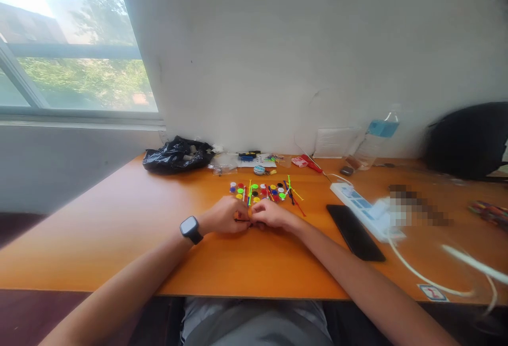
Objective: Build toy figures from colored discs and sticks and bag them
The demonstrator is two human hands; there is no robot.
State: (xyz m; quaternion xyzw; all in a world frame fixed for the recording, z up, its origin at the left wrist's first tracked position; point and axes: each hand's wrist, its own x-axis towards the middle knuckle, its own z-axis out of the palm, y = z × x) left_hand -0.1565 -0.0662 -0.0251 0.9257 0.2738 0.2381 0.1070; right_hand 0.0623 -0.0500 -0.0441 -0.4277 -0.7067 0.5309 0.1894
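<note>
My left hand (227, 216) and my right hand (271, 212) meet close together low over the table, fingers pinched. Between them shows a thin dark stick (243, 221); the fingers hide most of it. Just beyond the fingertips lie several small round discs in white, red, blue, green, yellow and black, among them a green disc (282, 196) and a yellow disc (239, 197). Thin plastic sticks lie over and beside the discs, such as a red stick (300, 207) and a bright green stick (289, 182) on the right. A watch (190, 228) is on my left wrist.
Right of my hands are a black phone (354, 232) and a white power strip (363, 206) with cables. Along the wall stand a black plastic bag (178, 154), a small round tape measure-like item (259, 170), a red-handled tool (313, 164) and a black backpack (468, 139).
</note>
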